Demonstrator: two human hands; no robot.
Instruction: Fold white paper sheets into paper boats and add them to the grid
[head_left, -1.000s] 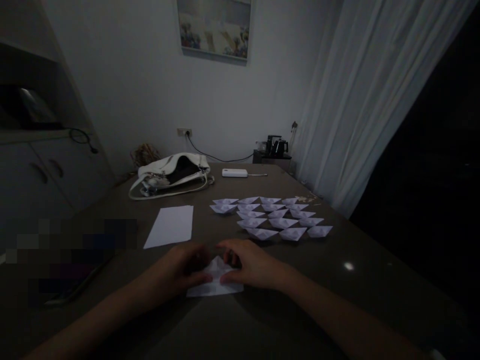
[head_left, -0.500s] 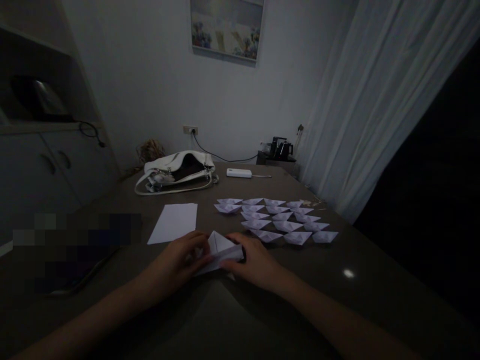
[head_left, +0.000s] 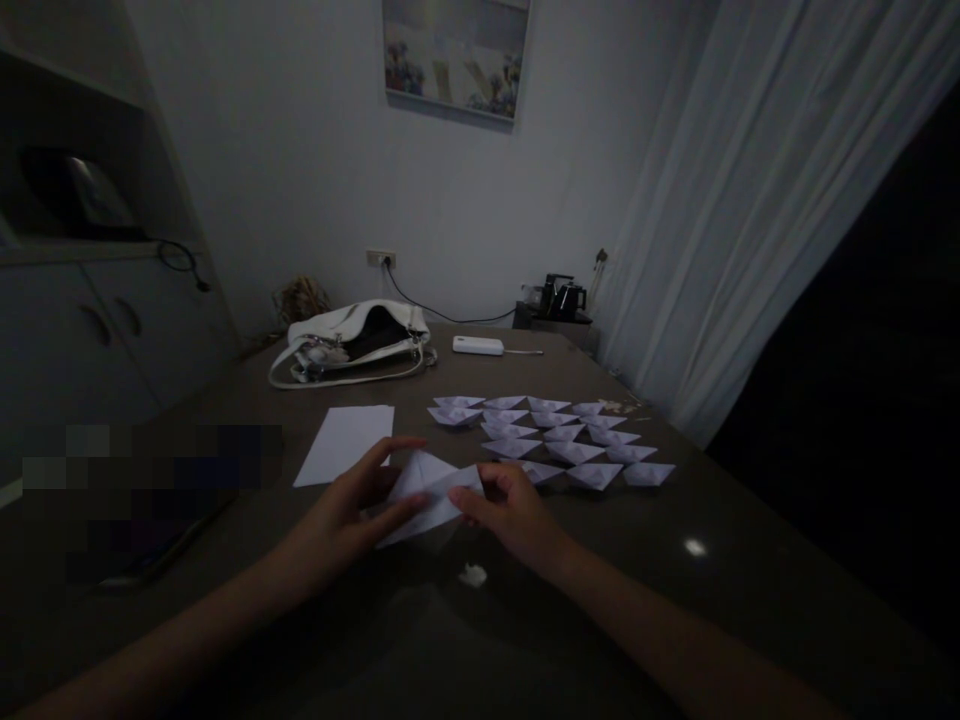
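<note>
Between my hands is a partly folded sheet of white paper (head_left: 431,505), with a pointed peak and a turned-up lower flap. My left hand (head_left: 365,505) grips its left side, thumb in front and fingers behind. At the right corner my right hand (head_left: 510,510) pinches the flap between thumb and fingers. Just beyond stand several folded white paper boats (head_left: 574,452) in rough rows. A stack of flat white paper (head_left: 346,440) lies past my left hand. On the table below the fold is a small white scrap (head_left: 473,575).
The dark tabletop (head_left: 675,620) carries a white handbag (head_left: 352,345) at the back left and a white power strip or similar device (head_left: 478,346) at the back centre. A dark flat object (head_left: 165,550), partly blurred out, lies at left. A curtain (head_left: 697,220) hangs on the right.
The folded paper has tilted, and its right end has risen. My left fingers have spread along the back, while my right hand has shifted to a corner pinch. The white scrap is now uncovered.
</note>
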